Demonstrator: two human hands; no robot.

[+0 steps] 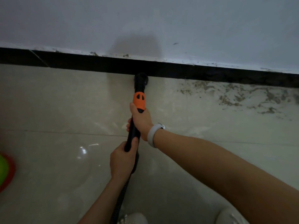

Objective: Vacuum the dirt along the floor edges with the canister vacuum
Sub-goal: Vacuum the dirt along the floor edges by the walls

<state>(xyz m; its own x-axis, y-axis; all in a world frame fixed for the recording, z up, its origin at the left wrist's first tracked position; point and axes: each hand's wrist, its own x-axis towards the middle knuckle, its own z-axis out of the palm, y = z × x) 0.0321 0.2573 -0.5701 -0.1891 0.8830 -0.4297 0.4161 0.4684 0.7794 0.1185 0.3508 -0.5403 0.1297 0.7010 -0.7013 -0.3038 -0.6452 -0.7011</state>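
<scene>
Black vacuum wand (135, 126), right hand (141, 118) gripping above, left hand (123, 159) below

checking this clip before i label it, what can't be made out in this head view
- Canister: outside the head view; only the hose shows, cut by the bottom edge.
- Nozzle opening: faces the black skirting, hidden by its own body.
- Red and green thing: blurred, cut by the left edge.
- Wand grip: covered by the left hand and right hand.
</scene>
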